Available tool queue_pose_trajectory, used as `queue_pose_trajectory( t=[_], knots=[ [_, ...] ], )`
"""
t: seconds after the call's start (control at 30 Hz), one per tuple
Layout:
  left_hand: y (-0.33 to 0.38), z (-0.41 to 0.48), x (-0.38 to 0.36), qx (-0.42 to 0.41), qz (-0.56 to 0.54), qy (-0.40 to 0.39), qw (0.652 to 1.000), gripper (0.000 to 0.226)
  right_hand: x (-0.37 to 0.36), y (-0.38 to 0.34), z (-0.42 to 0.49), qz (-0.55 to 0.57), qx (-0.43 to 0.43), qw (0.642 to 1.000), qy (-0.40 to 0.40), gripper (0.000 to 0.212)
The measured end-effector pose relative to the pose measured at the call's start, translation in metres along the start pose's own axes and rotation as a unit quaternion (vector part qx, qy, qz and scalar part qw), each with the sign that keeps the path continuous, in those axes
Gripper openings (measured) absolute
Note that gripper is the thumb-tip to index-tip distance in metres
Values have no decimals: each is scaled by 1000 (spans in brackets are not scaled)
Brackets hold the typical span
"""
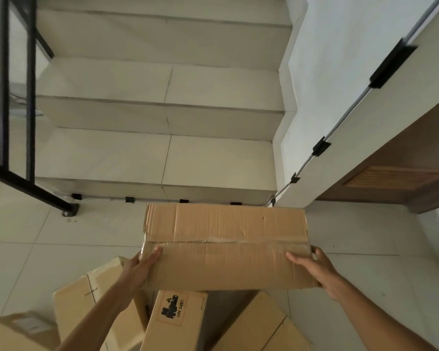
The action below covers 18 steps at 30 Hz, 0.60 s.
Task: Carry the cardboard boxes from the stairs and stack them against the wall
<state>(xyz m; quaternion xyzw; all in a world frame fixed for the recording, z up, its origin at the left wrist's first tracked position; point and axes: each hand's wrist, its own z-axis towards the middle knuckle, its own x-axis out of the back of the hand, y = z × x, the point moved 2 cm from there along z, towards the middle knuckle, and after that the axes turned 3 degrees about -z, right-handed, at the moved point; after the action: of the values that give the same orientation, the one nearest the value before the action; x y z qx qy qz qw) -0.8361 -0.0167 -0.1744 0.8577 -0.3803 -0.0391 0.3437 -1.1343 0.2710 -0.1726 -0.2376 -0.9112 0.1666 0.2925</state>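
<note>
Currently in hand: one cardboard box (226, 247), taped shut along its top seam and held level above the floor (36, 249), just in front of the bottom step.
Left hand: the left hand (140, 267) grips the box's left end, thumb on top, fingers wrapped under the edge.
Right hand: the right hand (314, 268) grips the right end the same way, thumb lying on the top face.
Stairs: the steps of the stairs (162, 153) that show carry no boxes; higher steps are out of view.
Boxes down: a box with a UN 3481 label (174, 323), a tilted box (91, 300) to its left, a corner box (15, 333) and a right-hand box (259, 328) lie at odd angles on the floor beneath the held one.
Wall: the white wall (340, 72) to the right has nothing stacked against it.
Progress: carrying looks well along, judging by the bare steps; the neat stacking seems yet to be done.
</note>
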Motion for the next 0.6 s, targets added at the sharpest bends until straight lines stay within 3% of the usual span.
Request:
queue_pose_trajectory(
  t=[0.27, 0.47, 0.6],
  knots=[
    [88, -107, 57, -68, 14, 37, 997, 56, 46, -56, -127, 83, 45, 995, 24, 97],
    [170, -194, 105, -141, -57, 15, 988, 44, 95, -121, -245, 63, 146, 980, 116, 116],
    [217, -254, 136, -187, -99, -14, 977, 40, 128, -160, -334, 100, 190, 968, 131, 80]
  ],
)
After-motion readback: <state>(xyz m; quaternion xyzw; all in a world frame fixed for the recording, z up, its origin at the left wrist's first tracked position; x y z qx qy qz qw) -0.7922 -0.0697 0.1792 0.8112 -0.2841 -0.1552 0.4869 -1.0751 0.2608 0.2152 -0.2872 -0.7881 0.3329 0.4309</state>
